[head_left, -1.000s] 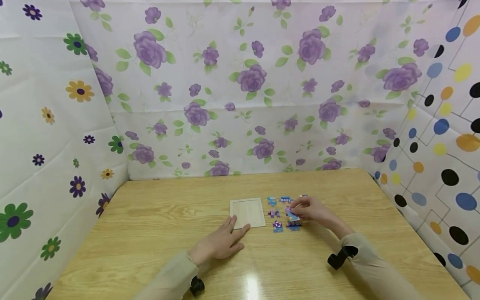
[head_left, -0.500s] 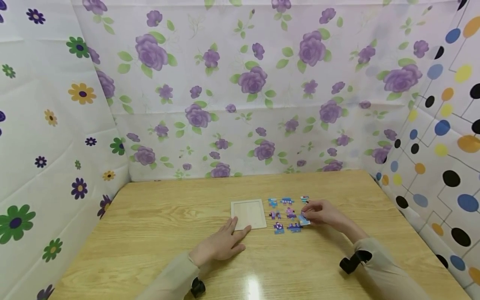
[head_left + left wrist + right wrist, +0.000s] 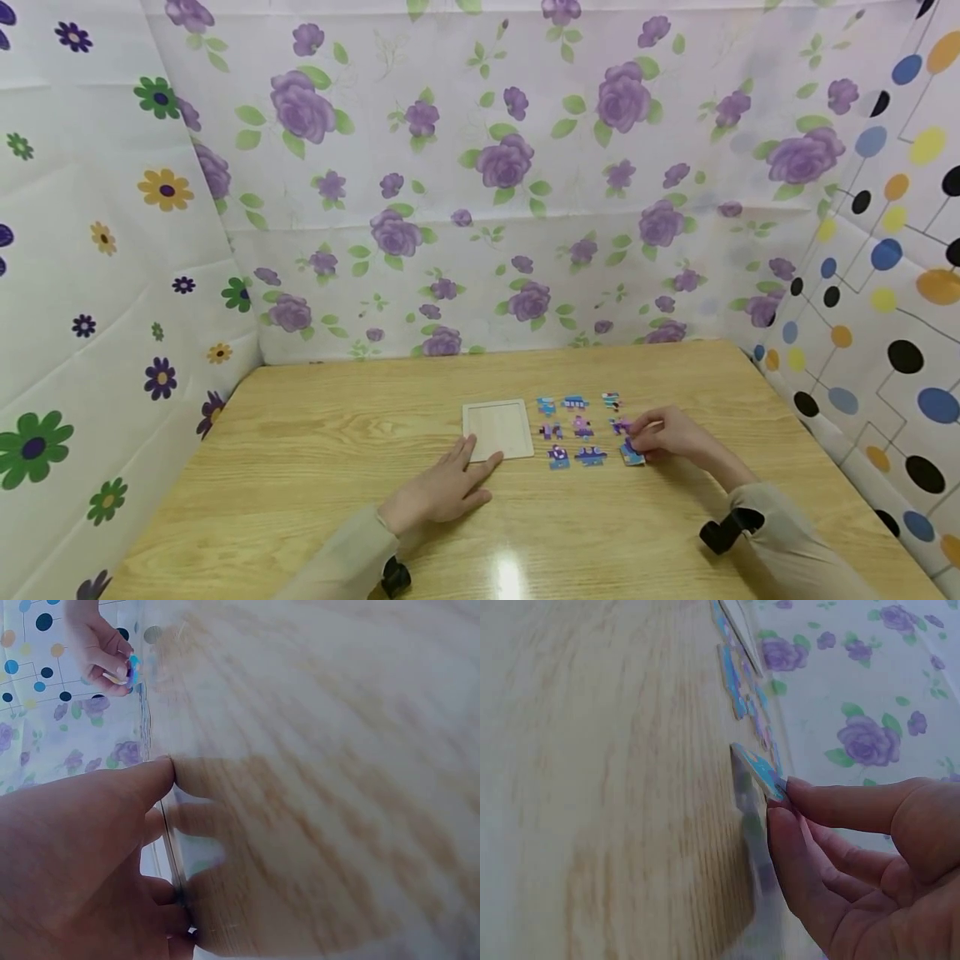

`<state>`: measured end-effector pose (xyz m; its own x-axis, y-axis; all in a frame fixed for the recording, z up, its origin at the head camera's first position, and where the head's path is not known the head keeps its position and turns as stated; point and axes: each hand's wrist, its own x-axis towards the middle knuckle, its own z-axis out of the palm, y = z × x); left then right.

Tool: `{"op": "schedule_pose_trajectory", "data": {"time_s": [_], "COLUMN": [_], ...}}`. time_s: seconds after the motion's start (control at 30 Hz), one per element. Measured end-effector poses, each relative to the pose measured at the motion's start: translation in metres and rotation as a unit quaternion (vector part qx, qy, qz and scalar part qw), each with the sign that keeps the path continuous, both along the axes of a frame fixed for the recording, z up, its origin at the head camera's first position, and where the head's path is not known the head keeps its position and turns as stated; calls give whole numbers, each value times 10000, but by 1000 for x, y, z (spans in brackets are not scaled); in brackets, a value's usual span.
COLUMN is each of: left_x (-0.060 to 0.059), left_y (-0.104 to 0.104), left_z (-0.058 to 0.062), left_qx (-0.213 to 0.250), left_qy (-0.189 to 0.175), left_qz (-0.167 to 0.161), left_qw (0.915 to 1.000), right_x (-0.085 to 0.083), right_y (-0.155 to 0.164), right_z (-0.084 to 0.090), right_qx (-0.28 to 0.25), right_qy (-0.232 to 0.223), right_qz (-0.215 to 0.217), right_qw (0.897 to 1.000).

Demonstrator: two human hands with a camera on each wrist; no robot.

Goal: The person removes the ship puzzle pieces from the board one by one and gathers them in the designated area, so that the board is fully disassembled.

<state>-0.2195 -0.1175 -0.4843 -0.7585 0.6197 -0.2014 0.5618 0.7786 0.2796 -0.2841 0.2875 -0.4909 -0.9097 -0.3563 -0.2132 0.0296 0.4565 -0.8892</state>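
Note:
My right hand (image 3: 675, 440) pinches a blue and purple jigsaw piece (image 3: 632, 452) between thumb and fingertips. In the right wrist view the held piece (image 3: 757, 769) tilts, one edge down close to the tabletop. It is at the near right corner of several loose jigsaw pieces (image 3: 582, 428) laid in rows, picture side up. My left hand (image 3: 437, 490) rests with spread, fairly straight fingers at the near left edge of a pale wooden puzzle tray (image 3: 528, 428). Index fingertip and thumb overlap its rim. No piece lies inside the tray.
Both hands work over a wood-grain table (image 3: 360, 433). Behind it hangs a cloth (image 3: 465, 275) with purple roses, and patterned cloths flank both sides. Black camera straps (image 3: 731, 530) sit on the wrists.
My right hand has moved right and slightly nearer, carrying the piece from over the middle column to the near right corner. Right-column pieces have come into view. The left hand stays put.

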Motion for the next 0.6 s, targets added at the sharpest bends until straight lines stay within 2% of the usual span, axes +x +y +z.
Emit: {"op": "schedule_pose_trajectory", "data": {"time_s": [0.3,0.6], "left_x": [1,-2], "left_y": [-3,-4], "left_z": [2,0], "left_qx": [32,51], "left_qy": [-93,74], "left_qz": [94,21], "left_qw": [9999,10000], "right_x": [2,4], "right_y": [-10,-16], "right_z": [-1,0], "right_qx": [788,1516], "right_qy": [309,771], "right_qz": [-583,-817], "right_qw": [9947,9820]}}
